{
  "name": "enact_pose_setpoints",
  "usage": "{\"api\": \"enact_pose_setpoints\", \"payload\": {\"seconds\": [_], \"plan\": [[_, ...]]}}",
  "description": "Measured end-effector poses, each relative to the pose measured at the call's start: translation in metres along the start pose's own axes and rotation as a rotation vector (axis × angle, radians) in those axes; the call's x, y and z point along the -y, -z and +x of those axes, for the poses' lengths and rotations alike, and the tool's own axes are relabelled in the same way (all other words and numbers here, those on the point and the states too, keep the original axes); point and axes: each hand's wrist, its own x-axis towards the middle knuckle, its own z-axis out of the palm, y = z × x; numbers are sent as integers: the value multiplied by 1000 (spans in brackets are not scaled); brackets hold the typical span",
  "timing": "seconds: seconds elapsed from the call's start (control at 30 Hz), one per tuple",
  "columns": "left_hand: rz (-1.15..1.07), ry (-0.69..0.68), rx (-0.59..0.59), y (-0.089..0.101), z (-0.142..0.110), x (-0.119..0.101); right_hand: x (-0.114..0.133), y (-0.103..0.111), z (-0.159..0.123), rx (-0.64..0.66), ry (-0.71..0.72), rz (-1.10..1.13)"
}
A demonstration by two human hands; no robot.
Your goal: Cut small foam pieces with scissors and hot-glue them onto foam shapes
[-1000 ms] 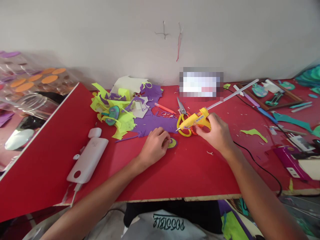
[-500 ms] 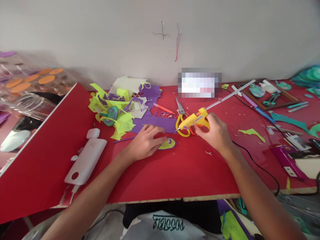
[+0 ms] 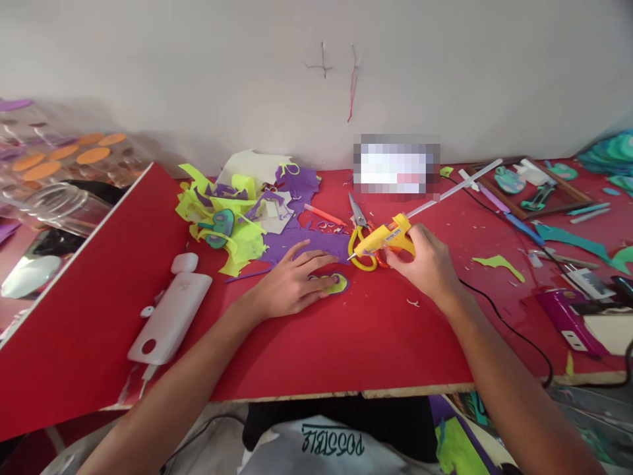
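Note:
My left hand (image 3: 297, 280) lies over a small yellow-green foam cutout with a purple edge (image 3: 340, 285), its fingers apart and a fingertip pressing on the piece. The cutout's left part is hidden under the fingers. My right hand (image 3: 426, 260) grips a yellow hot glue gun (image 3: 386, 236), a long clear glue stick (image 3: 457, 188) reaching out of its back. The metal nozzle points down and left, a little above and right of the cutout. Scissors with yellow and orange handles (image 3: 364, 264) lie beneath the gun on the red table (image 3: 346, 349).
Purple foam sheet (image 3: 316, 243) and yellow-green scraps (image 3: 247, 244) lie behind my left hand. A white power bank (image 3: 171, 320) rests at left by a red panel (image 3: 89, 297). At right are a wooden frame (image 3: 583, 198), a black cable (image 3: 514, 320) and a purple power strip (image 3: 571, 320).
My left hand's fingers have spread and come down flatter, with a fingertip now on the cutout. The right hand and glue gun have stayed in place.

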Motion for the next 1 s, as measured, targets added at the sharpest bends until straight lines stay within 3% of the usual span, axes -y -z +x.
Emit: {"api": "enact_pose_setpoints", "payload": {"seconds": [0.37, 0.63, 1.0], "plan": [[-86, 33, 57, -1, 1, -6, 1, 0, 0, 15, -8, -14], [-78, 43, -54, -5, -1, -4, 1, 0, 0, 11, -13, 4], [-67, 23, 5, -4, 1, -5, 0, 0, 0, 26, -19, -3]]}}
